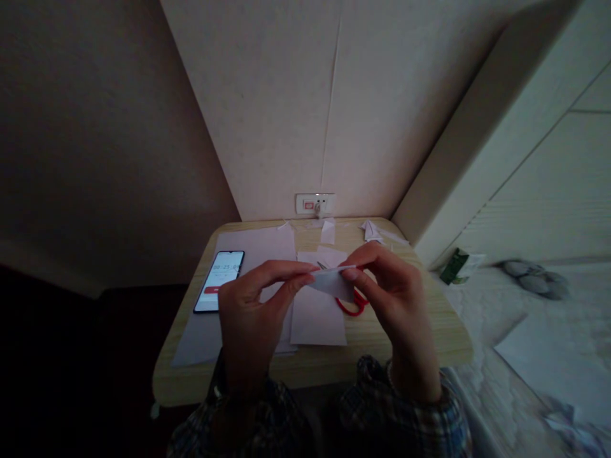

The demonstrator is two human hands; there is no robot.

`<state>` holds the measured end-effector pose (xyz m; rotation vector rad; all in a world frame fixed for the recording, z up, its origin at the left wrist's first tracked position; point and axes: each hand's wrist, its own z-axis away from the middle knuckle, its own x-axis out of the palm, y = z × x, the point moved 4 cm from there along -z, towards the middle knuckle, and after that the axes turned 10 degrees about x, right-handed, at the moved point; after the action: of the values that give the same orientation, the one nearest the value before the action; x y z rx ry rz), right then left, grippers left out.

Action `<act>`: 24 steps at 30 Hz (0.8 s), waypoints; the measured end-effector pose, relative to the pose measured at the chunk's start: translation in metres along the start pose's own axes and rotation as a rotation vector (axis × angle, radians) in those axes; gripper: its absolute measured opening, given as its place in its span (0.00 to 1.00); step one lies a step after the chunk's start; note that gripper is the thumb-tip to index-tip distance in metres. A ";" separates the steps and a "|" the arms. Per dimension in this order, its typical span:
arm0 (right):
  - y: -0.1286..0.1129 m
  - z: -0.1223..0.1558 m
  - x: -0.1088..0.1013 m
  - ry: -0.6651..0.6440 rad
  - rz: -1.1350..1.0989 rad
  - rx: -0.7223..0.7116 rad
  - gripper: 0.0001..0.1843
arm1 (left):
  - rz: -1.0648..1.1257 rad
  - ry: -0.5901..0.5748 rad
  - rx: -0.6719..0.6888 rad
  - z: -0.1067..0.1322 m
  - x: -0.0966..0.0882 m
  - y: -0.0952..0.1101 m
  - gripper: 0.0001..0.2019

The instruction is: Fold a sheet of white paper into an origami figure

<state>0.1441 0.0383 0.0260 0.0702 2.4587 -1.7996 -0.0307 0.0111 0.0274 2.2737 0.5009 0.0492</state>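
Note:
Both of my hands hold a small folded piece of white paper (334,281) above a wooden table (429,331). My left hand (252,312) pinches its left end with thumb and fingers. Fingers of my right hand (396,299) pinch its right end. Red-handled scissors (352,305) lie on the table right under the paper, partly hidden by it. White sheets (317,318) lie under and beside the scissors.
A phone (219,280) with a lit timer screen lies on a sheet at the table's left. Paper scraps (372,230) sit at the back edge, near a wall socket (314,203). A bed with a green packet (453,266) and a paper sheet (554,362) is to the right.

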 end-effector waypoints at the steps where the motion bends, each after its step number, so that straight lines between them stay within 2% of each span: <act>1: 0.001 0.000 0.001 0.016 -0.037 0.021 0.06 | 0.077 0.013 -0.043 0.000 0.001 -0.003 0.11; 3: 0.005 0.000 0.006 0.001 -0.166 0.109 0.07 | 0.254 0.019 -0.136 0.001 0.006 -0.008 0.13; 5: 0.009 0.000 0.013 -0.067 -0.286 0.200 0.09 | 0.398 -0.016 -0.201 0.002 0.013 -0.010 0.11; 8: 0.012 0.000 0.021 -0.184 -0.337 0.262 0.11 | 0.576 -0.065 -0.221 0.004 0.020 -0.011 0.05; 10: 0.013 0.000 0.022 -0.221 -0.337 0.277 0.12 | 0.657 -0.082 -0.220 0.005 0.023 -0.010 0.06; 13: 0.014 -0.001 0.022 -0.251 -0.328 0.289 0.14 | 0.603 -0.069 -0.218 0.008 0.023 -0.011 0.08; 19: 0.011 -0.004 0.024 -0.321 -0.204 0.298 0.14 | 0.255 0.004 -0.171 0.008 0.015 -0.009 0.11; 21: 0.011 -0.004 0.024 -0.331 -0.150 0.292 0.13 | 0.233 0.008 -0.169 0.006 0.015 -0.009 0.12; 24: 0.012 -0.004 0.024 -0.304 -0.073 0.277 0.13 | 0.318 0.056 -0.222 0.006 0.018 -0.012 0.13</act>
<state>0.1212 0.0452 0.0137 -0.2577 2.0220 -1.9985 -0.0175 0.0209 0.0128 2.1159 0.1484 0.3134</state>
